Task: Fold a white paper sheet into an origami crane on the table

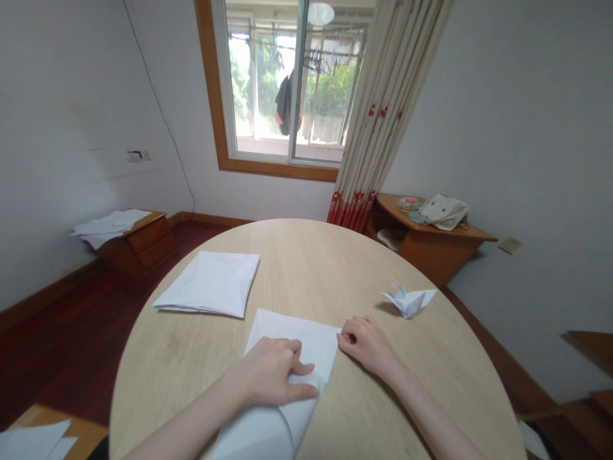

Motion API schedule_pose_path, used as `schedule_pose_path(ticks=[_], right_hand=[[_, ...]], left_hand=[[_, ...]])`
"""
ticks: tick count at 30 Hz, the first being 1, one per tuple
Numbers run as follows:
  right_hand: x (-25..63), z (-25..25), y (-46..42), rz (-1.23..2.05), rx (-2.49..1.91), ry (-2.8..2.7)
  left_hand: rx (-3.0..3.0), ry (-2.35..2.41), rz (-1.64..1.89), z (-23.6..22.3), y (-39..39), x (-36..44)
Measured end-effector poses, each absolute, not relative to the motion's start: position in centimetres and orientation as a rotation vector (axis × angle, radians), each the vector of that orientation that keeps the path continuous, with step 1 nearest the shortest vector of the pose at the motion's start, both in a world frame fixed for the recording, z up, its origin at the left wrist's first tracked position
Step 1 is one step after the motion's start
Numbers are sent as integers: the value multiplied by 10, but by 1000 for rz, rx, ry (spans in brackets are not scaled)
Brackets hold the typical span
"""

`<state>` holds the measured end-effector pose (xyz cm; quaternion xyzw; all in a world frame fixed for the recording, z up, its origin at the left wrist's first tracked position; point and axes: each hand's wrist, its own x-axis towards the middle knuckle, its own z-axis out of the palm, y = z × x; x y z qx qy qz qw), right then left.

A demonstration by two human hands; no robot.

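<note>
A white sheet of paper (318, 342) lies on the round table in front of me, its near part curving up in a loose fold. My left hand (275, 370) rests on top of the sheet, pressing it down, with thumb and index finger apart and the other fingers partly hidden. At the sheet's right corner, my right hand (364, 342) is closed, fingertips and thumb pinched together on the corner. Beyond that hand stands a folded paper crane (409, 300). To the far left of the sheet sits a stack of white paper (211, 284).
The round wooden table (306, 255) fills the middle. Papers lie on a low cabinet (151, 239) at left, and a cloth bag (445, 211) rests on a corner cabinet (431, 255) at right. Behind are a window (258, 160) and a long curtain (378, 128).
</note>
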<state>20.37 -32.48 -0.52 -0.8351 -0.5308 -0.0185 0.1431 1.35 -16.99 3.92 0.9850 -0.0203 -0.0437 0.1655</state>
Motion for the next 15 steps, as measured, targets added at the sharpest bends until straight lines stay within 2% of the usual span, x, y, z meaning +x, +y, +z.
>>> schedule_pose_path(ticks=[15], right_hand=[[219, -18, -326, -219, -2395, -1516]], left_hand=[[2843, -57, -118, 40, -174, 10]])
